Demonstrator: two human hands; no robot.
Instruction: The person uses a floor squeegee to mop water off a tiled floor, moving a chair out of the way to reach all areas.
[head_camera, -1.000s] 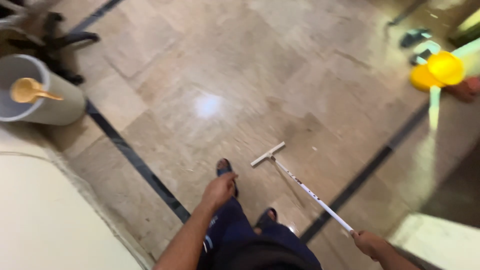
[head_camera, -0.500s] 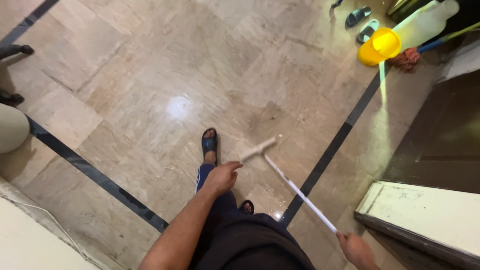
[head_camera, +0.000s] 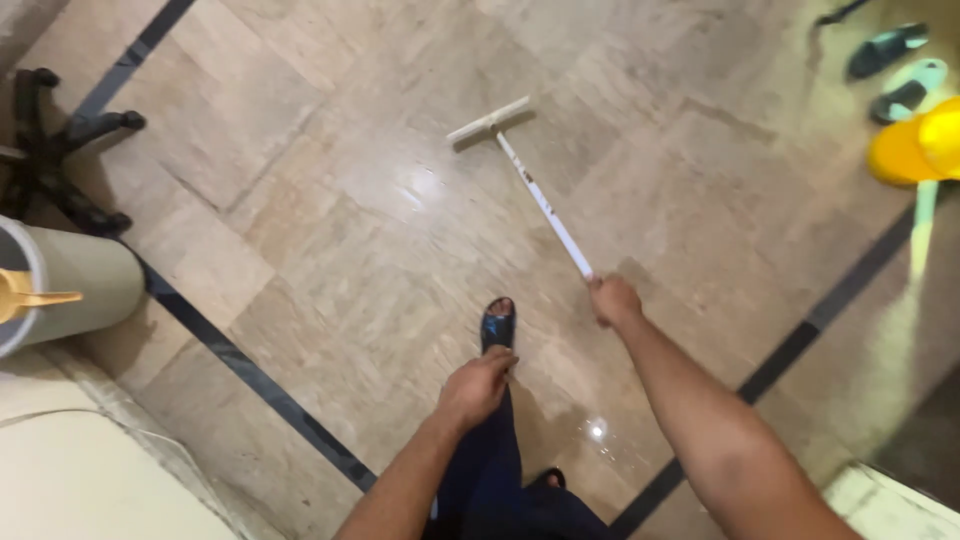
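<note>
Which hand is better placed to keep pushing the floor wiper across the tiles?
Right. The right hand grips the end of the white floor wiper, arm stretched forward behind its blade. The left hand hangs empty over the leg, away from the handle.

Glossy polished stone floor (head_camera: 300, 200); white plastic squeegee (head_camera: 520, 170)

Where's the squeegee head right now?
Head view, upper centre: the squeegee head lies on the marble floor, far ahead of the right hand holding its handle.
</note>
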